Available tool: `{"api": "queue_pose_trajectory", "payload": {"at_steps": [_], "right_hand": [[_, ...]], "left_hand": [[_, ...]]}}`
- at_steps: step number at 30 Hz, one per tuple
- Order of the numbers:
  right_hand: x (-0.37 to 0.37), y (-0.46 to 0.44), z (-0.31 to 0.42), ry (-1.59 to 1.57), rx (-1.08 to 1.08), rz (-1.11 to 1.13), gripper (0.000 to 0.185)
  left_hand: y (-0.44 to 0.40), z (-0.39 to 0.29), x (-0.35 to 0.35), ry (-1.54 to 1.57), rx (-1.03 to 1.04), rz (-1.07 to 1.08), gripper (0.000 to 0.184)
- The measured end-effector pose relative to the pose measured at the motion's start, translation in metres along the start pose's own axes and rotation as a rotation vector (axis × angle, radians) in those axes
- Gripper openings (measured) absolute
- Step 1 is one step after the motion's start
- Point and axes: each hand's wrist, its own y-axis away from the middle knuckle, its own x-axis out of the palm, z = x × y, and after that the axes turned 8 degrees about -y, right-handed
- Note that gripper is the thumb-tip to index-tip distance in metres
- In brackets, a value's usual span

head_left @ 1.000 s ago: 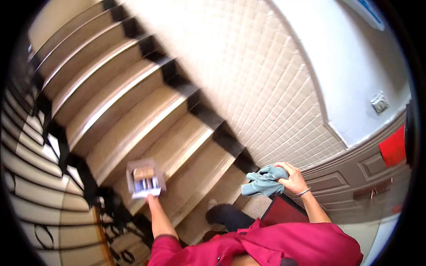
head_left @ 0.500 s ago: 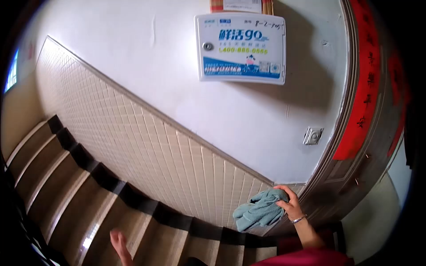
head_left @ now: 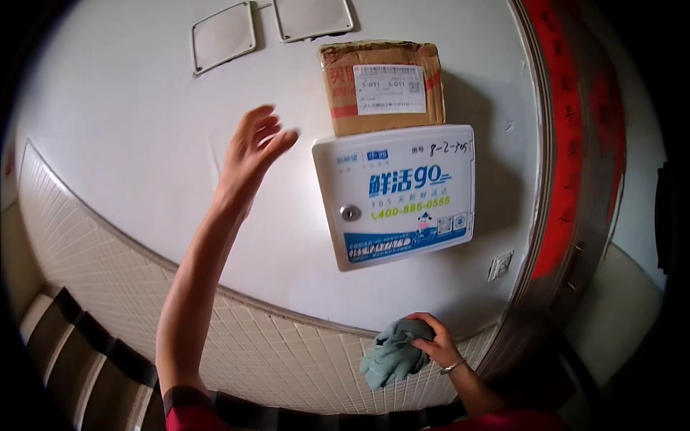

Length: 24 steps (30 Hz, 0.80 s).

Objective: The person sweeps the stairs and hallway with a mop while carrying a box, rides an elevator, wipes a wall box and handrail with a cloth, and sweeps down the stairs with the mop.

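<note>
My left hand (head_left: 257, 144) is raised in front of the wall, its fingers apart and curved, with nothing in them. It is nearest to a brown cardboard box (head_left: 384, 123), a little to the right, which bears a white shipping label. That box rests on top of a white wall-mounted delivery box (head_left: 402, 194) with blue print and a round lock at its left. Lower down, my right hand (head_left: 440, 346) grips a crumpled grey-green cloth (head_left: 394, 355), which hangs below the delivery box. A bracelet circles the right wrist.
Two pale square wall plates (head_left: 224, 37) are at the top. A small switch (head_left: 500, 266) sits low on the wall, beside a door frame with red paper strips (head_left: 557, 144). Stairs (head_left: 65, 359) run along the tiled lower wall (head_left: 287, 334) at bottom left.
My left hand has risen from over the stairs to beside the cardboard box. The view has tilted up, bringing the whole cardboard box into sight. My right hand still holds the cloth.
</note>
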Motion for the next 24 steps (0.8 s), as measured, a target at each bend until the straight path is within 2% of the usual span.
{"api": "queue_pose_trajectory", "payload": {"at_steps": [3,7,10,11,15,18,22,24], "right_hand": [[0.007,0.007,0.013,0.011,0.08,-0.098,0.039],[-0.01,0.035,0.027,0.115,0.113,-0.208,0.039],[-0.03,0.07,0.023,0.229,0.188,-0.309,0.039],[-0.035,0.082,0.023,0.287,0.148,-0.343,0.039],[-0.057,0.119,0.035,0.373,0.161,-0.452,0.038],[-0.074,0.115,0.083,0.333,0.06,-0.53,0.039],[-0.087,0.063,0.182,0.461,-0.288,-0.654,0.049],[-0.085,0.018,0.231,0.454,-0.524,-0.618,0.046]], "left_hand": [[-0.056,0.006,0.026,0.109,-0.116,0.119,0.077],[-0.084,-0.003,0.046,0.154,-0.117,0.162,0.076],[-0.082,-0.003,0.054,0.226,-0.065,0.19,0.064],[-0.079,-0.012,0.051,0.221,-0.092,0.275,0.06],[-0.073,-0.008,0.056,0.358,-0.015,0.198,0.054],[-0.07,-0.02,0.06,0.471,-0.008,0.157,0.048],[-0.084,0.001,0.05,0.5,-0.062,-0.018,0.043],[-0.088,-0.005,0.038,0.562,-0.002,-0.115,0.044]]}}
